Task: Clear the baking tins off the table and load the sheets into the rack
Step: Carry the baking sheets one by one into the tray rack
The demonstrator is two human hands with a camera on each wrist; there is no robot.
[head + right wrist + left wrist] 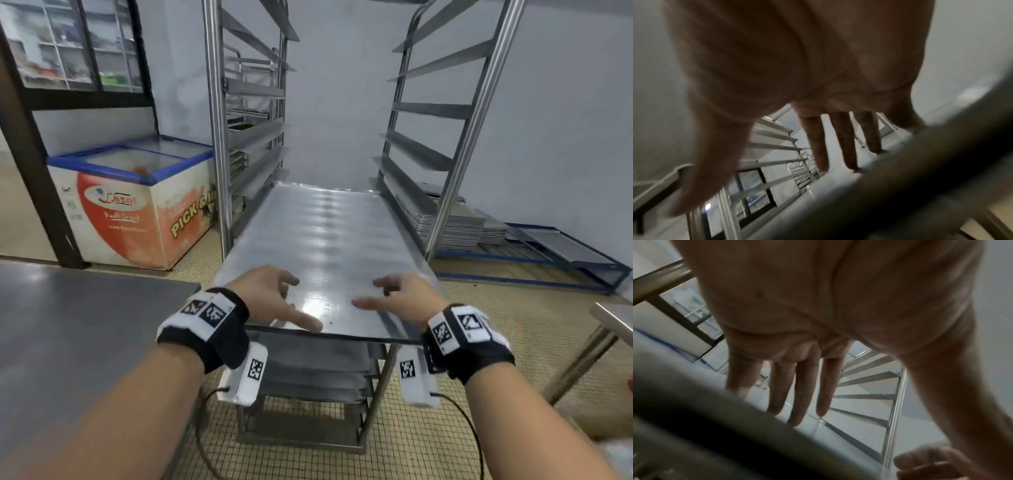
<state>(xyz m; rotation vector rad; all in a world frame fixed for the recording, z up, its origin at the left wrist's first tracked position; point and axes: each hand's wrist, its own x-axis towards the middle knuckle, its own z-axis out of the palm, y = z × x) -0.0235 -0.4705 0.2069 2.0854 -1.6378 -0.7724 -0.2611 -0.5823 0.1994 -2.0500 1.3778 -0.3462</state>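
- The left hand (270, 294) lay spread, its grip relaxed, fingers (805, 389) straight over the near edge of the flat, shiny steel baking sheet (329, 240).
- At 3 o'clock from it, the right hand (404, 301) was likewise splayed, pinching nothing.
- The sheet sat level in the tall stainless-steel rack (466, 137), on its side runners.
- A grey steel bench (68, 329) lay at 9 o'clock; a blue-rimmed chest freezer (137, 198) stood at 11 o'clock.

sheet (329, 233) on rack (455, 137) runners
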